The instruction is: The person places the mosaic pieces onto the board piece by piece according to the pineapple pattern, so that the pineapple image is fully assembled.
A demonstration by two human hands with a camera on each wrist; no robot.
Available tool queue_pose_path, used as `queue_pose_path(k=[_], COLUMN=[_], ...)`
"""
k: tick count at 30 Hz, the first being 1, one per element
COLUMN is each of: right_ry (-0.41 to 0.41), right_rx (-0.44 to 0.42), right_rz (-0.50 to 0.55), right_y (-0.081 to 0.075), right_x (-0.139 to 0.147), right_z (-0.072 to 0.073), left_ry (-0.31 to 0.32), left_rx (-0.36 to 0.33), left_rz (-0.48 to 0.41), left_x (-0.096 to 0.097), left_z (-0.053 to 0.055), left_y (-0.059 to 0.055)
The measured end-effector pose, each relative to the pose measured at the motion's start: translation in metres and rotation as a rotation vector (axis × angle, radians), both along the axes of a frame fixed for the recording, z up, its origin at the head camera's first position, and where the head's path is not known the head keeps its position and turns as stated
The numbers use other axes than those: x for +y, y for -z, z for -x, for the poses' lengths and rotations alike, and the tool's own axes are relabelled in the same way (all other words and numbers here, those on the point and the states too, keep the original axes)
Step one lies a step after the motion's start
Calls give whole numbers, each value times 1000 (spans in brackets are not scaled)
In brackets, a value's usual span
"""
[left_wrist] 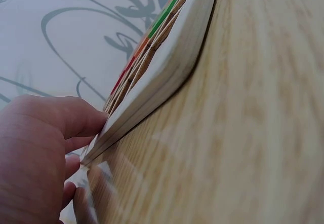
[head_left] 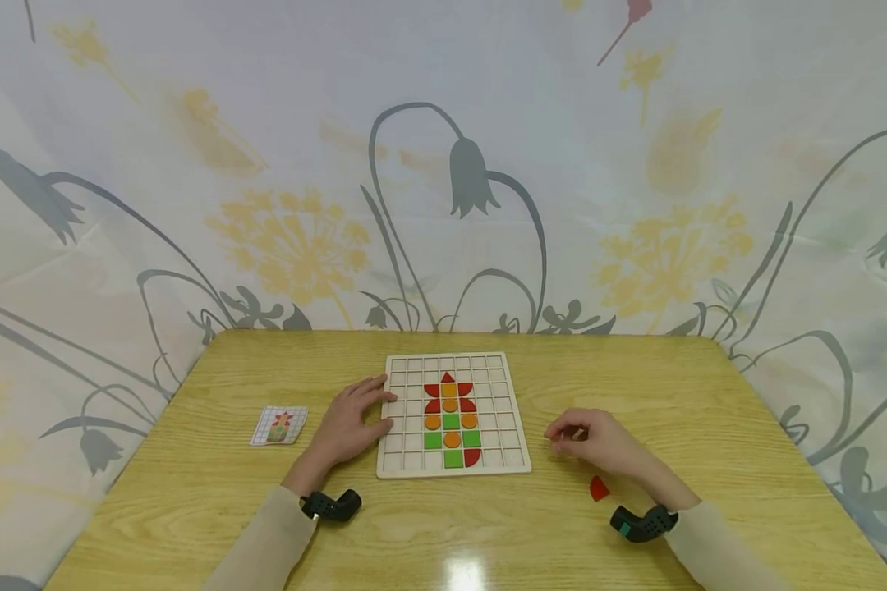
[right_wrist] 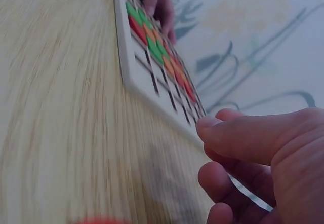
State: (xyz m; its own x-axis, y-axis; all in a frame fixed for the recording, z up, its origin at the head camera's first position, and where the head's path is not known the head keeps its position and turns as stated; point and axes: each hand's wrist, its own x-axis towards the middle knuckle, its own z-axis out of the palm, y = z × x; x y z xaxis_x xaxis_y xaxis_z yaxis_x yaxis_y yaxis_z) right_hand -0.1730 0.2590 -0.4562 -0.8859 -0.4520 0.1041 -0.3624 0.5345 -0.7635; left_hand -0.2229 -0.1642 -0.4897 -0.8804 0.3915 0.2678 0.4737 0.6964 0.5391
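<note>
A white grid board [head_left: 517, 443] lies flat on the table, a pattern of red, orange and green pieces set in its squares. My left hand [head_left: 351, 420] rests at the board's left edge. Its fingertips and thumb touch the rim, as the left wrist view also shows. To the right of the board, my right hand [head_left: 599, 439] hovers over the table, fingers loosely curled and thumb close to the index finger [right_wrist: 228, 113]. No piece shows between them. Below that hand lies a loose red quarter-circle piece [head_left: 599, 488]. The board's bottom pattern row holds a green square [head_left: 453, 459] beside a red quarter-circle [head_left: 472, 456].
A small pattern card [head_left: 278, 425] with a coloured grid picture lies left of my left hand. The wooden table [head_left: 170, 492] runs back to a wall covering [head_left: 443, 246] printed with flowers. Each wrist wears a black camera band.
</note>
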Motion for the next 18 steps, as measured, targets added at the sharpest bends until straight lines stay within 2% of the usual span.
queue_pose_path(k=[3, 6, 10, 12, 15, 18], right_ry=[-6, -50, -217, -301, -357, -346], right_rx=[9, -50, -147, -167, -152, -114], right_rz=[-2, 10, 59, 75, 51, -2], right_y=[3, 4, 2, 2, 1, 0], right_x=[23, 42, 60, 64, 66, 64], right_z=[-4, -10, -15, -16, -16, -17], left_ry=[0, -3, -5, -9, -13, -14], left_rx=[4, 22, 34, 24, 8, -2], left_rz=[-3, -4, -4, -3, 0, 2], left_x=[0, 1, 1, 0, 1, 1], left_z=[0, 0, 0, 0, 0, -1], left_y=[1, 2, 3, 3, 2, 0])
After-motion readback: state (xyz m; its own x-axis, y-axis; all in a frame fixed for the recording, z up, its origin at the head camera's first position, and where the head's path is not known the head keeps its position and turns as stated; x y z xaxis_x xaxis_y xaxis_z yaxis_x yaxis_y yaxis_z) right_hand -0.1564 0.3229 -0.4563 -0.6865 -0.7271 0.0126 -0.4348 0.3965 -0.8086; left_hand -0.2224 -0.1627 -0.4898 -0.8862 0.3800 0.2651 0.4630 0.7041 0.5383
